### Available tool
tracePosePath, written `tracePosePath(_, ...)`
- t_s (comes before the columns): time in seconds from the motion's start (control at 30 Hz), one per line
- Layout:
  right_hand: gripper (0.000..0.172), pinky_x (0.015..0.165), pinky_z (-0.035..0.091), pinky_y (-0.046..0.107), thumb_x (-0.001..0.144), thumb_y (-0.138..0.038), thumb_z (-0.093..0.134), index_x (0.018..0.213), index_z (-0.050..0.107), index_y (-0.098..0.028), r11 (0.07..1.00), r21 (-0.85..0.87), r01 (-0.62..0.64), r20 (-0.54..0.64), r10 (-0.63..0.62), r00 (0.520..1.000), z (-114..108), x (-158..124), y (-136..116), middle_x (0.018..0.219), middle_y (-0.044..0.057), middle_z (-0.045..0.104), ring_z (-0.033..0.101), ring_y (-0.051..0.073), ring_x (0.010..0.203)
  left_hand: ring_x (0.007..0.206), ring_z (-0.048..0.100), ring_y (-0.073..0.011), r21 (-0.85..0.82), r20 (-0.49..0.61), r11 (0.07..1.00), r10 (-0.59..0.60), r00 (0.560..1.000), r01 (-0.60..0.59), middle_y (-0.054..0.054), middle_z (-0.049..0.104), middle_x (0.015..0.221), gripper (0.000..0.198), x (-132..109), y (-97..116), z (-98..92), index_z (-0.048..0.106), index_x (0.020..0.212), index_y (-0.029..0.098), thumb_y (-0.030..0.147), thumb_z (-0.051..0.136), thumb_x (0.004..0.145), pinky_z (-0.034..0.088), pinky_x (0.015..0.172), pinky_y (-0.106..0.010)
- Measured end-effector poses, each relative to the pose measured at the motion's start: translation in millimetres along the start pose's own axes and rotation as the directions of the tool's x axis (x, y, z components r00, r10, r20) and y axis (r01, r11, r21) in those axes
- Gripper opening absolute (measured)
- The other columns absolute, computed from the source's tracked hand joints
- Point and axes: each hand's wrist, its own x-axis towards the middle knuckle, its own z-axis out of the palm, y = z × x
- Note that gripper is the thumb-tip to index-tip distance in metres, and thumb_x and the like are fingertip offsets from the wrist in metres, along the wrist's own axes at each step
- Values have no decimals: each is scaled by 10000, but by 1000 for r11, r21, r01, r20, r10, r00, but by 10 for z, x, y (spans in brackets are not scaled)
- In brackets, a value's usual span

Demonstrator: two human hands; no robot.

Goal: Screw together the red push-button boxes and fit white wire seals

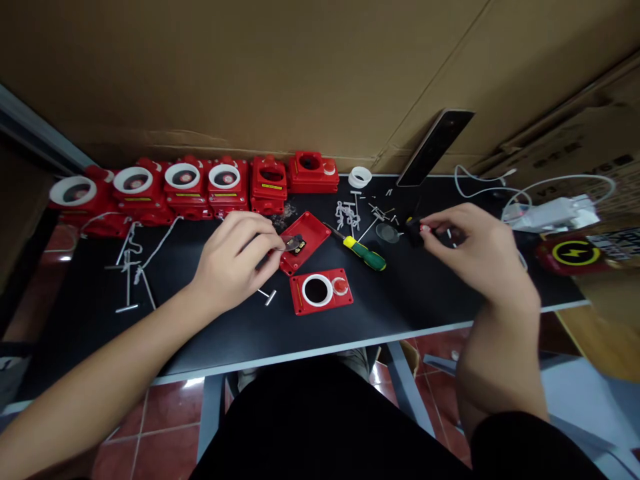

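I read the clock from the open red case, which lies tilted on the dark table ahead of me, with a dark part carrying brass-coloured pieces inside it. My left hand, at 9 o'clock, has thumb and forefinger pinched narrow on what looks like a thin clear disc, held over the case's near left end. My right hand is well out at 3 o'clock, fingertips close together at a small dark piece; I cannot tell whether they grip it or only touch it. I'd hold the disc by its rim, lightly, so as not to smudge or crack it, and steer clear of the brass-coloured pieces. The red cover with the white ring sits near 6 o'clock, so my left wrist should stay high. The screwdriver at 3 o'clock lies between my hands; I'd bring the right hand back above it, unhurried, lest it roll into the loose small parts at 2.
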Motion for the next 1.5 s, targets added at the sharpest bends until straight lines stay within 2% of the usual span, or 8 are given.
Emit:
tracePosePath(0.33,166,707,573,457,958,-416,765,924,827,-267,998,-11,-64,191,65,979,-178,137,83,904,99,781,700,264,747,1027,791,-300,0,22,1000,-20,1000,20,-86,811,1062,209,-4,-35,0,680,1157,209,64,799,1064,717,908,-474)
tracePosePath(0.57,186,700,556,423,998,-457,806,1002,888,-291,978,128,-167,129,150,980,-172,19,168,958,99,820,717,253,787,1036,804,-309,2,45,1000,-27,999,27,-80,822,1058,201,-5,-28,0,687,1156,217,68,782,1060,707,901,-489)
tracePosePath(0.77,345,541,498,314,864,-578,1002,977,884,-275,718,628,-300,179,241,954,1,157,-54,812,38,739,642,185,672,1020,806,-303,6,37,999,-39,999,39,-85,815,1048,194,-1,-40,-6,683,1132,207,63,789,1060,707,908,-471)
tracePosePath(1.0,487,476,501,290,870,-706,975,1012,837,-261,591,752,-293,242,168,956,248,337,-325,832,15,701,625,161,626,1007,800,-288,18,22,999,-47,999,47,-72,810,1047,209,5,-45,-12,671,1140,215,64,794,1063,695,898,-445)
tracePosePath(1.1,289,594,570,297,928,-504,971,1021,843,-261,640,753,-151,133,77,988,324,446,-570,925,28,741,646,150,705,1005,799,-286,49,-10,996,-72,997,72,-64,816,1075,216,17,-114,-78,673,1159,228,63,773,1061,681,919,-461)
tracePosePath(1.17,115,642,568,312,978,-336,903,1045,835,-271,747,652,131,-105,-82,991,402,519,-786,957,35,751,663,164,760,1008,799,-289,79,-59,992,-94,994,99,-56,818,1083,233,28,-169,-141,678,1177,246,65,761,1055,669,933,-475)
tracePosePath(1.27,131,661,564,335,1006,-161,799,1098,796,-255,770,412,487,-350,-360,865,620,596,-1082,1042,42,776,601,143,701,1017,802,-293,120,-131,981,-140,981,155,-40,819,1083,286,44,-225,-217,682,1196,282,56,767,1042,655,988,-502)
tracePosePath(1.5,121,703,589,318,984,-134,723,1072,752,-212,729,492,475,1,-546,838,1240,593,-1163,1080,72,768,639,148,735,1017,805,-284,71,-72,991,-105,992,110,-45,819,1089,263,0,-256,-161,670,1212,265,71,743,1048,648,935,-477)
